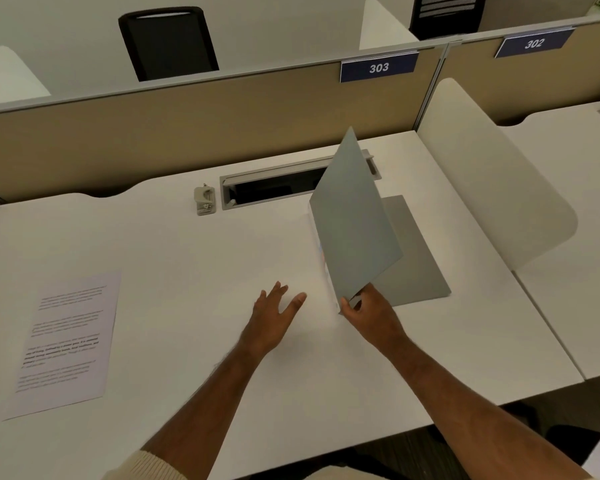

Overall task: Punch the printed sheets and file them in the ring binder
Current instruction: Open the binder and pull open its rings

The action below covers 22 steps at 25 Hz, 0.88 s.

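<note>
A grey ring binder lies on the white desk right of centre, its front cover lifted steeply while the back cover stays flat. My right hand pinches the near corner of the raised cover. White pages show as a thin edge under that cover. My left hand hovers just left of the binder with fingers spread and holds nothing. A stack of printed sheets rests at the desk's near left. A small grey hole punch stands at the back centre.
A cable slot with an open lid runs along the back of the desk behind the binder. A beige partition with signs 303 and 302 closes the back. A white rounded divider stands at the right. Black chairs sit beyond.
</note>
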Each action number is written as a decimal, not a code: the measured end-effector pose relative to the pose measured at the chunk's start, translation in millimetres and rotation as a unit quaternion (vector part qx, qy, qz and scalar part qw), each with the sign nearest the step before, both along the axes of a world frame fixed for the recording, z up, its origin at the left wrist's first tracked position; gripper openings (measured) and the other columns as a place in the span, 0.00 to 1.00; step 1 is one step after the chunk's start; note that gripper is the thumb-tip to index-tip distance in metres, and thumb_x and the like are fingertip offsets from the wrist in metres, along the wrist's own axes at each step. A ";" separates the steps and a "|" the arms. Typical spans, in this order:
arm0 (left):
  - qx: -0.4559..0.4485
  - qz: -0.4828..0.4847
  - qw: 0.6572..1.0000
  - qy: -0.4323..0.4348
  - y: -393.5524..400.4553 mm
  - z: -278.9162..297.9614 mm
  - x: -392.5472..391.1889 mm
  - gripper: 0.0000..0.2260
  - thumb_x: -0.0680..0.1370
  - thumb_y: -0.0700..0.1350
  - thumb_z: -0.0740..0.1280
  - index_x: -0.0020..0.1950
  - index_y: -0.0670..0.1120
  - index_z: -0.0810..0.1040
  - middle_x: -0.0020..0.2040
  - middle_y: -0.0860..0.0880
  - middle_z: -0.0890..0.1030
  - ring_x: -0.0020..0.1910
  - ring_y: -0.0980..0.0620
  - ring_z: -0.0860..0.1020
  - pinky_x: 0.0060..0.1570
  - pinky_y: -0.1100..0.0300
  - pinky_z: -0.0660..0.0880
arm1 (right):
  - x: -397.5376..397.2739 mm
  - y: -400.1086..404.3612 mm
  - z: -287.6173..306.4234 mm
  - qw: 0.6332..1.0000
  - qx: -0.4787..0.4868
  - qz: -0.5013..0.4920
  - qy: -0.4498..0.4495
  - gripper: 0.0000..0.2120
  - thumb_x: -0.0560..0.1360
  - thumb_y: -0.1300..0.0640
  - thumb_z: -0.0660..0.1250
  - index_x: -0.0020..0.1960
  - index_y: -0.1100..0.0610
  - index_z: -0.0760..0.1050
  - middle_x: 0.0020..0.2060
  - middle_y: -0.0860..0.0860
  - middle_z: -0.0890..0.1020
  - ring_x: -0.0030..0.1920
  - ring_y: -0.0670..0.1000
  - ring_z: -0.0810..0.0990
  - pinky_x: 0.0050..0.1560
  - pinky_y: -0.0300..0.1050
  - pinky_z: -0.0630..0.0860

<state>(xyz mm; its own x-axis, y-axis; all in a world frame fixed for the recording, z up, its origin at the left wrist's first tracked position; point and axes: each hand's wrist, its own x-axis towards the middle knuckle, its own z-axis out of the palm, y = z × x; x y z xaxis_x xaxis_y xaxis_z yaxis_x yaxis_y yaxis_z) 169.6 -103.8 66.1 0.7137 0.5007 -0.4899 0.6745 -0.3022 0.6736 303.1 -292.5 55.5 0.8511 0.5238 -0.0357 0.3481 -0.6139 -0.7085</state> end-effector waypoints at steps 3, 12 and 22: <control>-0.018 0.024 0.999 -0.020 4.9 12.7 -4.2 0.39 0.74 0.77 0.54 0.81 0.58 0.64 0.83 0.59 0.59 0.83 0.53 0.49 0.79 0.46 0.52 | -11.6 8.6 -0.2 0.998 -0.010 0.054 -0.044 0.10 0.74 0.53 0.72 0.49 0.57 0.73 0.34 0.46 0.73 0.31 0.48 0.71 0.35 0.40 0.67; -0.162 0.136 0.967 -0.140 44.6 79.2 -3.1 0.39 0.78 0.75 0.50 0.82 0.53 0.61 0.81 0.52 0.65 0.79 0.48 0.65 0.79 0.45 0.58 | -34.2 35.1 5.5 0.960 -0.074 0.247 -0.113 0.09 0.75 0.54 0.66 0.47 0.51 0.65 0.40 0.46 0.76 0.37 0.50 0.75 0.36 0.47 0.75; -0.197 0.146 0.957 -0.156 92.7 101.1 -28.8 0.20 0.82 0.63 0.62 0.69 0.55 0.77 0.64 0.51 0.83 0.59 0.47 0.84 0.59 0.43 0.82 | -46.0 52.0 -9.2 0.934 -0.091 0.310 -0.153 0.08 0.76 0.51 0.67 0.50 0.51 0.68 0.43 0.46 0.75 0.40 0.48 0.74 0.33 0.43 0.71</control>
<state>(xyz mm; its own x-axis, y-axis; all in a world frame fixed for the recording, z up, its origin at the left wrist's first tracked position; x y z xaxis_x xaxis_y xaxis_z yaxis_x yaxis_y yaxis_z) 140.9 -11.1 167.2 0.7140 0.5209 -0.4678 0.4387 0.1879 0.8788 257.1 -240.5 46.3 0.3719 0.9280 0.0230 0.8455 -0.3284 -0.4212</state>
